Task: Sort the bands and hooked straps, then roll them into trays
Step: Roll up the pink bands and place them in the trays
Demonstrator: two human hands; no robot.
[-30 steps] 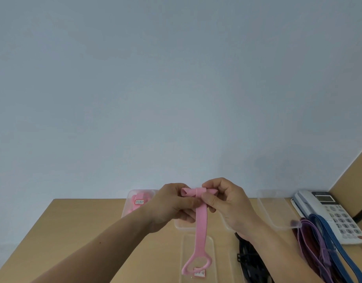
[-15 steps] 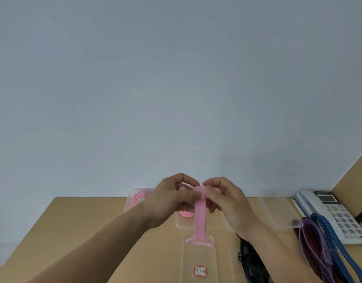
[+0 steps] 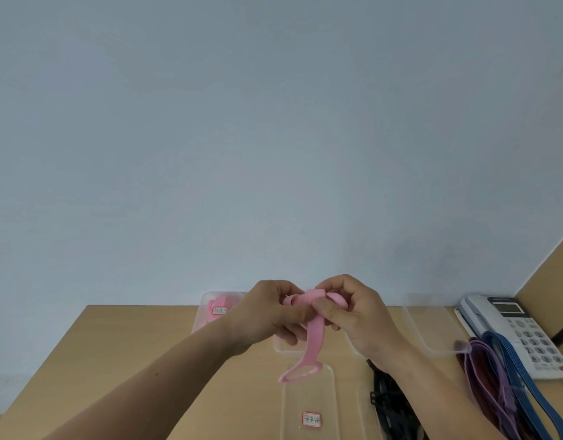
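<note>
Above the desk, my left hand (image 3: 267, 315) and my right hand (image 3: 353, 315) both pinch a pink hooked strap (image 3: 312, 335) and hold its upper part wound into a small roll between the fingertips. Its free tail hangs down and ends in a pink loop-shaped hook above a clear labelled tray (image 3: 324, 392) at the front. A clear tray (image 3: 207, 312) at the back left holds rolled pink straps. Another clear tray (image 3: 283, 349) sits partly hidden behind my hands.
A clear tray (image 3: 432, 331) stands at the back right. Purple, dark red and blue bands (image 3: 502, 385) lie in a pile on the right, partly over a white desk phone (image 3: 521, 331). Black straps (image 3: 388, 404) lie under my right forearm. The wall rises behind the wooden desk (image 3: 140, 360).
The roll between my fingers has grown and the hanging tail has shortened; the hook end has risen from the front tray's label to above the tray's far end.
</note>
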